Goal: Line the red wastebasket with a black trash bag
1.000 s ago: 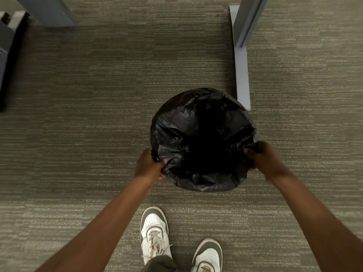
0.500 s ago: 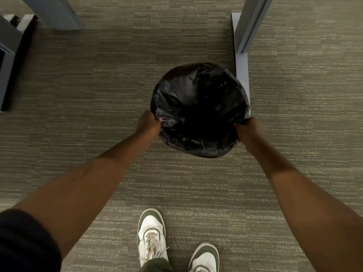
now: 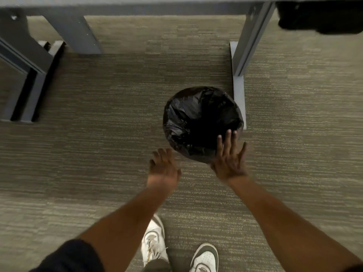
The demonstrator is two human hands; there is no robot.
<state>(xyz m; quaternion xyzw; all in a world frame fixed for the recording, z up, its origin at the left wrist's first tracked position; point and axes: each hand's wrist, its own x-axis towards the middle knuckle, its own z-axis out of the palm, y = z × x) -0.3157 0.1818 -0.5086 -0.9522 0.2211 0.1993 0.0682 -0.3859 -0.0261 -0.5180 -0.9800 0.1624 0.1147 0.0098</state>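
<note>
The black trash bag (image 3: 196,118) covers the round wastebasket on the carpet, draped over its rim and down its sides, so no red shows. My left hand (image 3: 164,168) hovers open just left of and below the basket, fingers spread, apart from the bag. My right hand (image 3: 229,156) is open too, fingers spread, its fingertips over the bag's near right edge. Neither hand grips anything.
A grey desk leg with a flat foot (image 3: 238,83) stands right beside the basket on its right. Another grey desk leg (image 3: 76,36) and a dark frame (image 3: 25,79) are at the left. A desk edge (image 3: 137,2) runs along the top. My white shoes (image 3: 155,244) are below.
Both hands have let go of the bag's rim and drawn back, fingers spread. The lined basket now stands on the carpet farther from me, next to the desk leg.
</note>
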